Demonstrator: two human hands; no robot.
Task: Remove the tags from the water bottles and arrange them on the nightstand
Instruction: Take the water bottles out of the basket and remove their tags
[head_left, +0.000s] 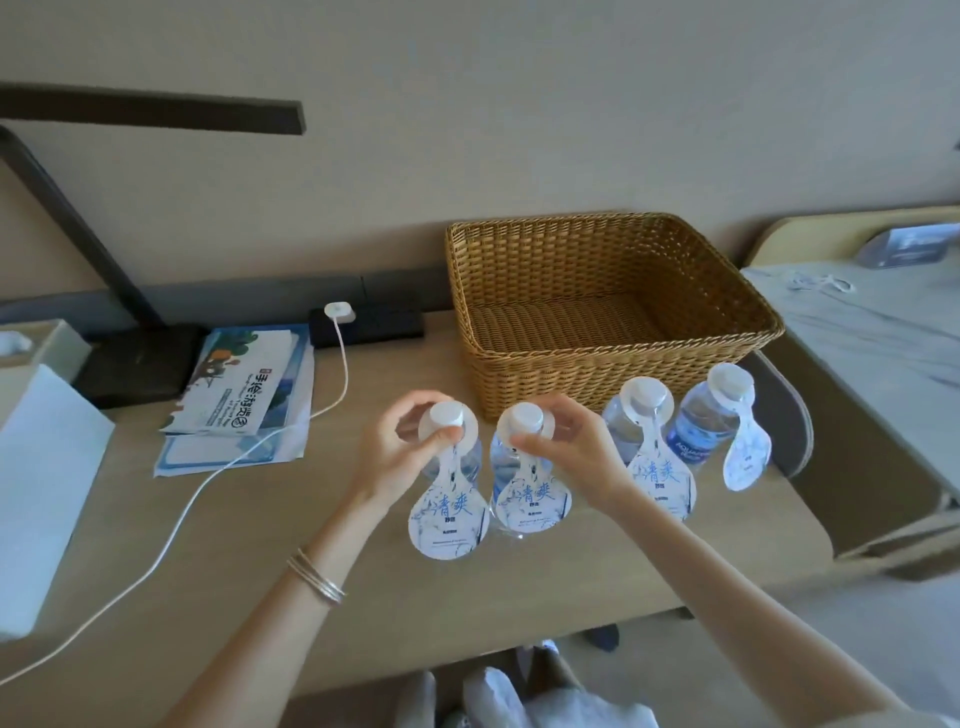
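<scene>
Several clear water bottles with white caps stand in a row on the wooden nightstand (519, 587), each with a white and blue paper tag hung on its neck. My left hand (395, 447) grips the neck of the leftmost bottle (448, 415), whose tag (448, 519) hangs toward me. My right hand (566, 441) grips the neck of the second bottle (524, 418), tag (530, 504) in front. The third bottle (644, 395) and the fourth bottle (727, 382) stand untouched at the right with their tags on.
A wicker basket (613, 358) stands behind the bottles. Brochures (244, 384), a white charging cable (208, 483) and a black lamp base (140, 364) lie at the left. A tissue box (47, 488) is at the far left. A bed (883, 338) lies to the right.
</scene>
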